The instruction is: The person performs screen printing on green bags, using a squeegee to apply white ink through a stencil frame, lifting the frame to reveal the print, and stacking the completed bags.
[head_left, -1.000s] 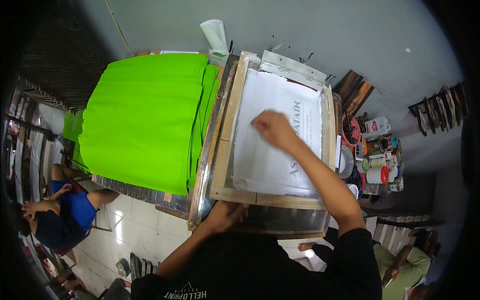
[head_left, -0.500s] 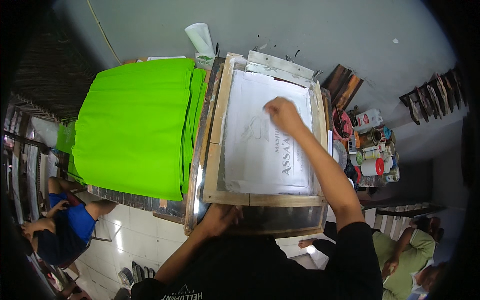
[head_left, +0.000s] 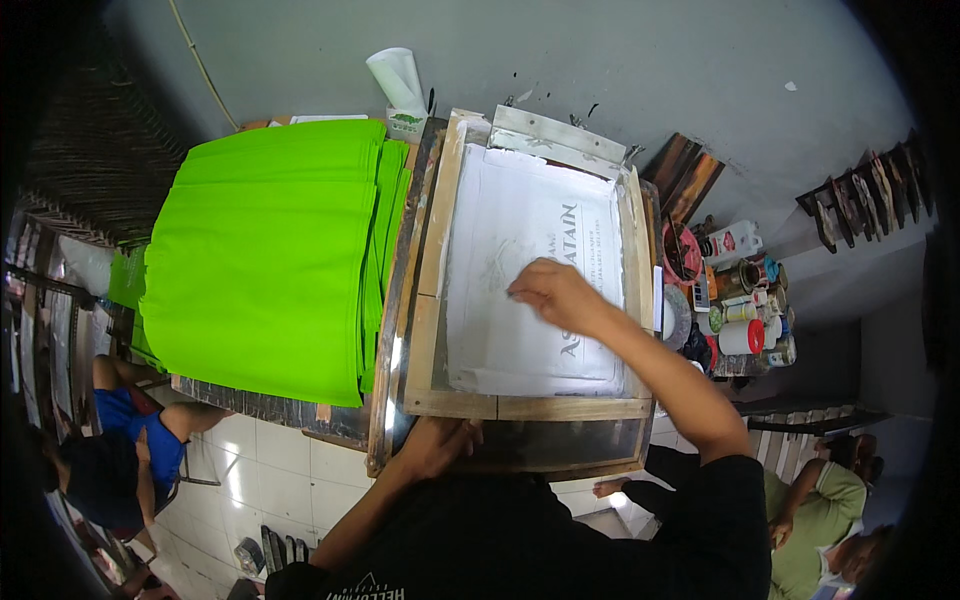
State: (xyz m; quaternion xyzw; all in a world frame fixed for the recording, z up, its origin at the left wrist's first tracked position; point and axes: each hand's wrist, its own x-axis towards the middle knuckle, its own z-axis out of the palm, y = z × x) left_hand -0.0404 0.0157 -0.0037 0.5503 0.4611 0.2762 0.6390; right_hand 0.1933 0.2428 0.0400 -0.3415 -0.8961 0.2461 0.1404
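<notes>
A wooden-framed printing screen (head_left: 452, 404) with white mesh and grey lettering lies on the table before me. Over its lower middle is my right hand (head_left: 560, 297), its fingers pinched together. Something small and dark shows at the fingertips, too small to name. My left hand (head_left: 438, 446) is at the screen's near rail, with its fingers bent and partly hidden by the frame; whether it grips the rail I cannot tell. A metal hinge bar (head_left: 560, 135) runs along the screen's far edge. Left of the screen lies a tall stack of bright green fabric pieces (head_left: 265, 260).
Jars and tubs (head_left: 740, 337) crowd a shelf at the right, beside a pink basin (head_left: 683, 250). A white roll (head_left: 397, 80) stands at the back. Squeegees (head_left: 868, 195) hang on the right wall. One person (head_left: 130, 440) sits at lower left, another (head_left: 815, 510) at lower right.
My right hand has moved nearer to me across the mesh, from the upper part to the lower middle. My left hand stays at the near rail. The seated person at left has leaned forward.
</notes>
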